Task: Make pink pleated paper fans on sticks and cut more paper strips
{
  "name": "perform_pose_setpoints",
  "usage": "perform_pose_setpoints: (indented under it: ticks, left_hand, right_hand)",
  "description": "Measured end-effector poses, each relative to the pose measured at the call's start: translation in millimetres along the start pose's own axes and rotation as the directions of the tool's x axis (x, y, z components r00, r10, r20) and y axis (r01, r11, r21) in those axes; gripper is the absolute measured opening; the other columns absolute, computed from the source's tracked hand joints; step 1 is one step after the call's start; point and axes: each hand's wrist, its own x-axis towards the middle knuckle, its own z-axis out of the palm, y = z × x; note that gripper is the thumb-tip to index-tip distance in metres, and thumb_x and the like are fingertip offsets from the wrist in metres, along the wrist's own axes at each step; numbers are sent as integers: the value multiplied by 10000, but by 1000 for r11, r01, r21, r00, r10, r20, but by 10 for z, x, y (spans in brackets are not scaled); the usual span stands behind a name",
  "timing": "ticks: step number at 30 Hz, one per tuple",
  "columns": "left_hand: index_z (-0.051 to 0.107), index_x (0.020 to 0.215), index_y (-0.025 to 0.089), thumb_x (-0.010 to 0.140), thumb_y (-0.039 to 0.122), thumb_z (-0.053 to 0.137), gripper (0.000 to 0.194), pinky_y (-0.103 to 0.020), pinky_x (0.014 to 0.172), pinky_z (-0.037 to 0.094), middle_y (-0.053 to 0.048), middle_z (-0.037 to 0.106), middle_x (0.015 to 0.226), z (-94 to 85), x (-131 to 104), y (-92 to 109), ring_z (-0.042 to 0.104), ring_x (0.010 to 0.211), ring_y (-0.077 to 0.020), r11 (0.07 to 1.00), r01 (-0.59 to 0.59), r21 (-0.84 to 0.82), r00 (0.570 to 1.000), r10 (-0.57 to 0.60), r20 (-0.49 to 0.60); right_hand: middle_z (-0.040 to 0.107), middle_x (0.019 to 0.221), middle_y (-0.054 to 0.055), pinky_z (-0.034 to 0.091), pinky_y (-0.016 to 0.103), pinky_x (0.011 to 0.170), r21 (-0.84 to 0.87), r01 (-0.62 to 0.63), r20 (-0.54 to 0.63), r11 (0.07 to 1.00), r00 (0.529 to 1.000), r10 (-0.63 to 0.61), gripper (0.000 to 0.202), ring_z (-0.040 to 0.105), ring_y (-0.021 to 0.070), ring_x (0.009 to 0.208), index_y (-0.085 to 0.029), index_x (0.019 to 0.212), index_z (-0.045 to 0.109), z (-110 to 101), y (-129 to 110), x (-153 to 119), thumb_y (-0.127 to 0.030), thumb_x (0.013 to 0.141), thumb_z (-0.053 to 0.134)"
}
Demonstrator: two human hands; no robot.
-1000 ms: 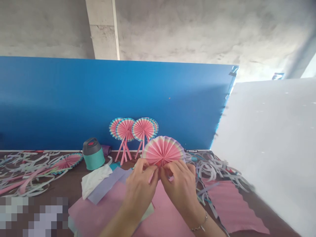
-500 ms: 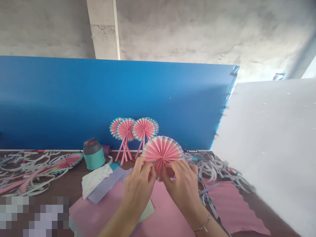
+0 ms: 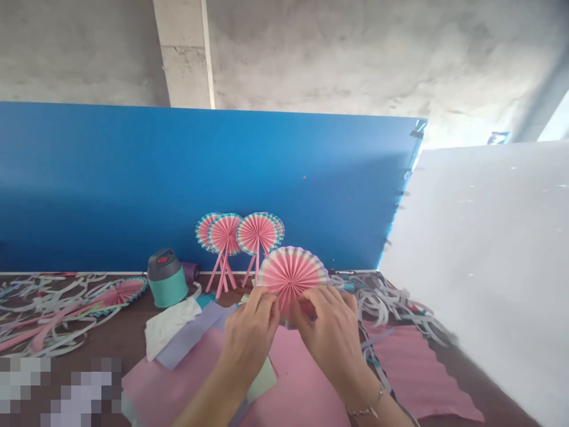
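left hand (image 3: 249,323) pinching pleated pink fan (image 3: 291,274) | right hand (image 3: 331,323) gripping same fan | fan being held right of teal container (image 3: 168,283), nearer the wearer | other fans (image 3: 225,233) standing right of container

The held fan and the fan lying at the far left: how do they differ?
Support: the held fan is gripped by the left hand and right hand; the lying fan rests on the table, away from both.
Pose: the held fan faces the camera; the lying fan is seen at a slant.
Rim: the held fan's is pale lilac, the lying fan's blue.
Both have pink pleats.
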Motion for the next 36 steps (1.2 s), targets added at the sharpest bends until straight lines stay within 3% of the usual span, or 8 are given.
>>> perform_pose_setpoints:
  ticks: [5, 9, 17, 22, 31, 36]
  left_hand:
    - [569, 784, 198, 906, 161, 400, 212, -237, 498, 376, 6, 635, 784, 41, -15, -23, 579, 541, -110, 996, -83, 16, 994, 81, 70]
    - [569, 844, 194, 912, 195, 410, 173, -249, 515, 385, -11, 636, 818, 57, -14, -56, 577, 563, -128, 979, -201, 24, 968, 195, 155]
    - [541, 796, 191, 850, 92, 448, 147, -262, 511, 391, -18, 610, 791, 69, -5, -142, 579, 632, -164, 935, -353, -37, 872, 343, 350]
    - [536, 779, 184, 817, 49, 432, 174, -265, 505, 395, -26, 588, 761, 54, 12, -152, 573, 644, -179, 930, -363, -52, 831, 348, 434]
    - [552, 799, 181, 826, 53, 424, 183, -259, 573, 433, -40, 603, 784, 88, -11, -166, 587, 705, -183, 938, -336, -81, 806, 331, 491]
    - [575, 940, 201, 850, 100, 430, 198, -256, 646, 473, -29, 628, 891, 64, 23, -183, 610, 793, -173, 957, -240, -163, 812, 290, 506]
  right_hand:
    - [577, 679, 2, 245, 303, 676, -21, 34, 6, 999, 999, -34, 161, 478, 165, 704, -200, 693, 582, -47, 27, 26, -144, 826, 511]
    - [577, 785, 28, 268, 304, 704, -35, 121, 107, 992, 987, -117, 165, 459, 181, 783, -209, 738, 620, -52, 152, 71, -135, 843, 517]
    - [547, 792, 26, 290, 303, 713, -73, 335, 356, 939, 888, -290, 179, 443, 174, 790, -184, 710, 556, -45, 337, 126, -120, 864, 491]
    - [566, 850, 38, 293, 307, 719, -29, 390, 447, 921, 829, -337, 141, 460, 186, 829, -182, 775, 554, 17, 313, 95, -83, 840, 478]
    - [561, 768, 27, 260, 321, 689, -107, 411, 448, 906, 833, -325, 132, 463, 173, 759, -175, 685, 535, 80, 328, 72, -119, 803, 517]
    - [552, 744, 32, 256, 324, 691, -117, 440, 454, 890, 821, -346, 116, 469, 175, 762, -173, 690, 545, 107, 344, 66, -100, 778, 526]
